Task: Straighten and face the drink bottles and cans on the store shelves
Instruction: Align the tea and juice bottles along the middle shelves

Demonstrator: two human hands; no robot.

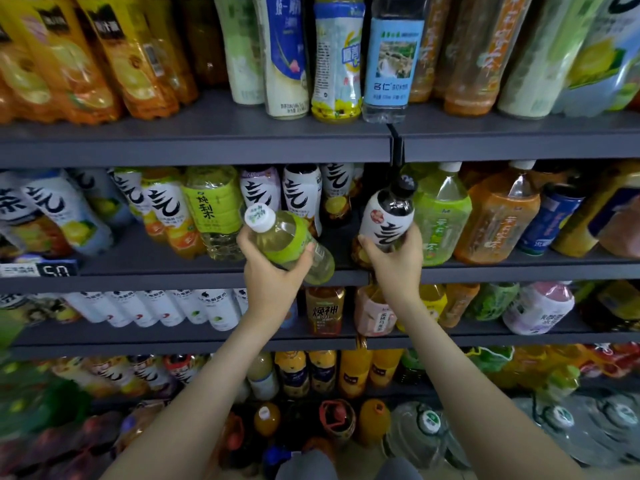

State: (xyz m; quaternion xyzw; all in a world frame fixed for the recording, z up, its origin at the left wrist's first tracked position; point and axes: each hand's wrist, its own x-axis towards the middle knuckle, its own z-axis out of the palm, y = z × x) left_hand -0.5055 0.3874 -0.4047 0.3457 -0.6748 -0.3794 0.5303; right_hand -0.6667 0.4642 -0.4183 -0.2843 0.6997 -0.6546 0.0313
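Dark shelving [207,147] fills the view, several tiers packed with drinks. Top tier has juice bottles [104,64] at left, a water bottle [391,64] with a blue label near the middle and tea bottles to the right. Water jugs [561,420] sit low at right, blurred.

Both hands are at the second shelf [156,277]. On its left part stand white-label bottles and a pear bottle [214,209], yellow-green. On its right part stand a green tea bottle [441,216], an orange tea bottle [498,216] and a blue can [550,220], side by side.

Two forearms reach up from the bottom of the frame.

Left hand [273,271] grips the green bottle [287,240] round its middle, with fingers and thumb curled round it. The bottle is tilted hard, with its cap [259,218] up-left toward the camera and its base over the second shelf's front edge. Cannot tell if the base touches the shelf.

Right hand [394,261] wraps the lower part of the dark bottle [386,216]. Its white label with a black brush character faces out and its black cap is up, leaning slightly right. It is at the front of the second shelf, just left of the green tea bottle. The hand hides its bottom, so shelf contact is unclear.

Price tag [38,270] is on the second shelf's edge, far left.
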